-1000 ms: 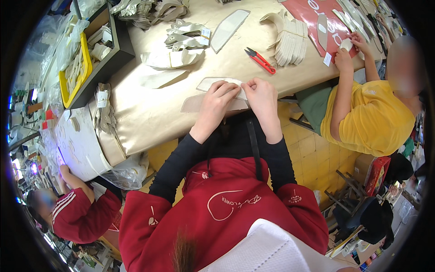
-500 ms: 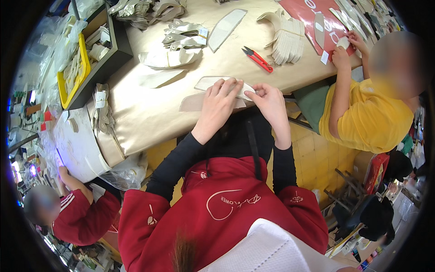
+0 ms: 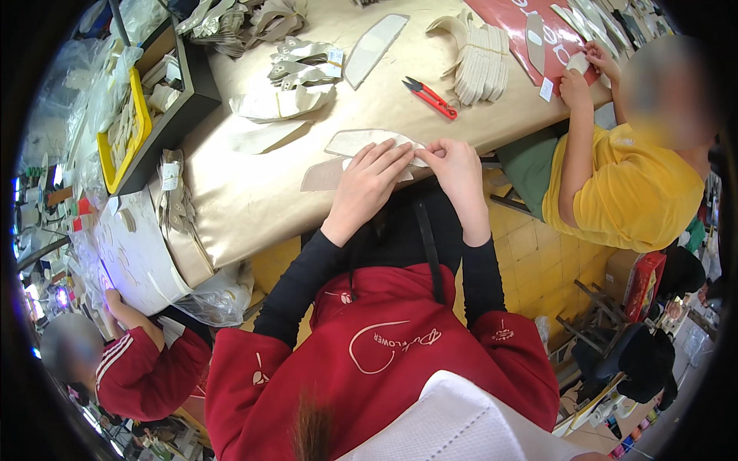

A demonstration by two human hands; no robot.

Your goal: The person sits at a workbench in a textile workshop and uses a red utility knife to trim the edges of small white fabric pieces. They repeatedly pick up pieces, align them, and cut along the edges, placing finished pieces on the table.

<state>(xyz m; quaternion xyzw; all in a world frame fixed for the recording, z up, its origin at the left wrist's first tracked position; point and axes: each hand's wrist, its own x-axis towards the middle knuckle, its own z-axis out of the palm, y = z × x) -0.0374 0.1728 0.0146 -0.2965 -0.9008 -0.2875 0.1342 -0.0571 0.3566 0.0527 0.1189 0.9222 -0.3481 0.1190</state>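
At the table's near edge, my left hand [image 3: 364, 183] lies palm down with its fingers stretched over a pale curved cut piece [image 3: 347, 140], pressing on it. The piece has a darker outline and looks like fabric or thin leather. My right hand [image 3: 459, 178] pinches the right end of this piece between thumb and fingers. A second beige cut piece [image 3: 320, 177] lies flat beneath my left hand and partly under the first. My palm and fingers hide the middle of both pieces. Beyond them lie red-handled thread snips [image 3: 437, 101], touched by neither hand.
Tied stacks of beige cut pieces [image 3: 480, 65] and a bundle with a paper tag [image 3: 300, 65] lie on the covered table [image 3: 254, 200]. A yellow tray [image 3: 142, 146] stands at left. A co-worker in yellow [image 3: 615, 184] sits at right, another in red [image 3: 154, 365] at left.
My right hand's fingers have drawn together on the piece's right end. My left hand has shifted slightly, fingers still flat. The whole view has moved a little.
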